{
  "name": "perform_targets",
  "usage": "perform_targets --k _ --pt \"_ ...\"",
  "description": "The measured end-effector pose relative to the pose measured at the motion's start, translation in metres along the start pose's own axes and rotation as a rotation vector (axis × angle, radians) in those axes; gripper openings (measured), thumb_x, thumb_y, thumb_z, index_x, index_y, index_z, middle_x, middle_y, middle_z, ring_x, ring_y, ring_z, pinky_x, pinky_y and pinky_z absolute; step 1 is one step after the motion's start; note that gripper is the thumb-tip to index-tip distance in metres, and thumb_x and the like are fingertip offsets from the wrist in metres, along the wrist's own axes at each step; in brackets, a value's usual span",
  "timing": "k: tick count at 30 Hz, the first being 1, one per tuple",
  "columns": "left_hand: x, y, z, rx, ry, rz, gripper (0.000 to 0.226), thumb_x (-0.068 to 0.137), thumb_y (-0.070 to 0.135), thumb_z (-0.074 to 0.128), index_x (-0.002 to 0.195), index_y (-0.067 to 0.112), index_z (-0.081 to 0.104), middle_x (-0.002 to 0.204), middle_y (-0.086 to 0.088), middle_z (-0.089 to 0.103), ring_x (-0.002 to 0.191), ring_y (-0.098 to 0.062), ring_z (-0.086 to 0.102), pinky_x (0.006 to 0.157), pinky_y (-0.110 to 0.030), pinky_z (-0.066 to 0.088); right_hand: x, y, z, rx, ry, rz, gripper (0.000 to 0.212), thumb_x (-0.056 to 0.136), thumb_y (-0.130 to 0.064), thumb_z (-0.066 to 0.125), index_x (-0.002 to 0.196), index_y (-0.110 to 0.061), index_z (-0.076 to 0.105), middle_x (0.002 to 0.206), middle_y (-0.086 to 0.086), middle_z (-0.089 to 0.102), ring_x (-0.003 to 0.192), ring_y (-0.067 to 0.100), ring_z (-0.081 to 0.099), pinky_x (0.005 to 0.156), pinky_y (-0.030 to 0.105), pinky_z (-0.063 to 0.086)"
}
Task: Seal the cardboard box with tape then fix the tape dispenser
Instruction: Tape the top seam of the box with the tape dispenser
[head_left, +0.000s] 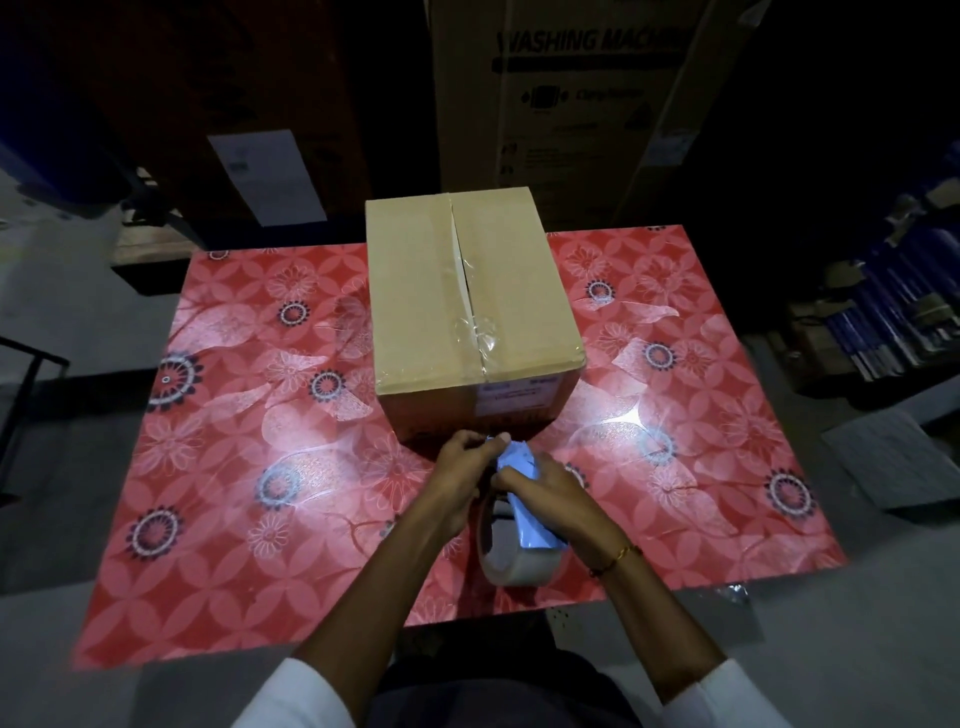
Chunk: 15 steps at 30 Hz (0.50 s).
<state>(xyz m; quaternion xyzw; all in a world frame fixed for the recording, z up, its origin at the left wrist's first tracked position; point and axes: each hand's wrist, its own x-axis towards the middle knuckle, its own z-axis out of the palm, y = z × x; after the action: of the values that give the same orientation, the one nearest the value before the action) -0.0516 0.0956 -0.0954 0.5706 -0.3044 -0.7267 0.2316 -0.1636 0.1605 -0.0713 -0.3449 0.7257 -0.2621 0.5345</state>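
1. Left hand (460, 480): fingers (497, 440) pinched at the front end of the tape dispenser (524, 499), apparently at the tape end or blade (too blurred to tell which).
2. Right hand (550, 493): curled tight around the blue dispenser body, held just above the surface (208, 493); roll of clear tape (511, 564) below.
3. Cardboard box (467, 306): on the surface beyond the hands, flaps shut, clear tape along the near seam; far seam looks bare.
4. Progress, judged: sealing largely done; dispenser repair under way.

Brown cardboard box (467, 312) (seam partly taped, still gaping) sits closed beyond the blue tape dispenser (524, 499).
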Motion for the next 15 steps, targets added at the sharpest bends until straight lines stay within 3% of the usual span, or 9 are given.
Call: perform_targets --k 2,4,6,8,12,13,15 --pt "0.002 -0.004 0.005 -0.032 -0.008 0.018 0.022 0.091 0.02 0.068 0.105 0.008 0.057 0.087 -0.007 0.065 0.067 -0.011 0.062 0.057 -0.024 0.052 -0.002 0.013 -0.008 0.102 0.031 0.047 0.041 0.082 -0.037 0.072 0.117 -0.025 0.053 0.106 -0.003 0.067 0.096 0.018 0.069 0.091 0.045 0.057" --pt "0.003 -0.007 0.013 -0.061 -0.037 0.041 0.022 0.093 0.019 0.066 0.107 0.007 0.056 0.088 -0.007 0.067 0.065 -0.009 0.064 0.068 -0.029 0.055 0.0 0.029 -0.019 0.201 0.057 0.086 0.053 0.077 -0.041 0.076 0.119 -0.022 0.049 0.114 0.002 0.068 0.099 0.024 0.073 0.092 0.049 0.059" --pt "0.006 -0.009 0.024 -0.068 -0.064 0.046 0.018 0.096 0.02 0.063 0.107 0.01 0.054 0.092 -0.006 0.067 0.061 -0.003 0.064 0.073 -0.027 0.054 0.0 0.038 -0.034 0.259 0.053 0.09 0.048 0.08 -0.038 0.075 0.118 -0.02 0.052 0.115 0.006 0.068 0.097 0.026 0.073 0.088 0.046 0.059" --pt "0.007 -0.012 0.038 -0.063 -0.066 0.046 0.013 0.098 0.017 0.059 0.108 0.012 0.053 0.09 -0.002 0.067 0.057 0.002 0.063 0.064 -0.02 0.051 0.002 0.046 -0.051 0.213 0.067 0.074 0.042 0.082 -0.038 0.074 0.117 -0.02 0.059 0.114 0.007 0.069 0.097 0.028 0.071 0.086 0.046 0.06" --pt "0.012 -0.024 0.068 -0.029 0.002 0.05 0.026 0.095 0.01 0.061 0.118 0.009 0.05 0.082 -0.002 0.06 0.061 -0.007 0.057 0.06 -0.02 0.05 0.006 0.061 -0.083 0.243 0.121 0.015 0.012 0.096 -0.017 0.066 0.108 -0.014 0.069 0.099 0.011 0.072 0.076 0.014 0.073 0.068 0.027 0.058" --pt "0.014 -0.028 0.075 0.005 0.019 0.062 0.024 0.094 0.01 0.062 0.116 0.01 0.051 0.078 -0.002 0.058 0.059 -0.008 0.054 0.059 -0.021 0.048 0.005 0.061 -0.091 0.268 0.131 0.015 0.014 0.097 -0.015 0.064 0.109 -0.009 0.069 0.099 0.014 0.073 0.077 0.017 0.074 0.069 0.028 0.058" --pt "0.015 -0.034 0.09 0.072 0.015 0.067 0.011 0.092 0.011 0.063 0.102 0.013 0.059 0.075 -0.002 0.061 0.059 -0.011 0.054 0.061 -0.026 0.047 0.005 0.067 -0.105 0.33 0.166 0.013 0.017 0.098 -0.014 0.063 0.113 -0.008 0.069 0.105 0.018 0.073 0.088 0.029 0.074 0.081 0.042 0.061"
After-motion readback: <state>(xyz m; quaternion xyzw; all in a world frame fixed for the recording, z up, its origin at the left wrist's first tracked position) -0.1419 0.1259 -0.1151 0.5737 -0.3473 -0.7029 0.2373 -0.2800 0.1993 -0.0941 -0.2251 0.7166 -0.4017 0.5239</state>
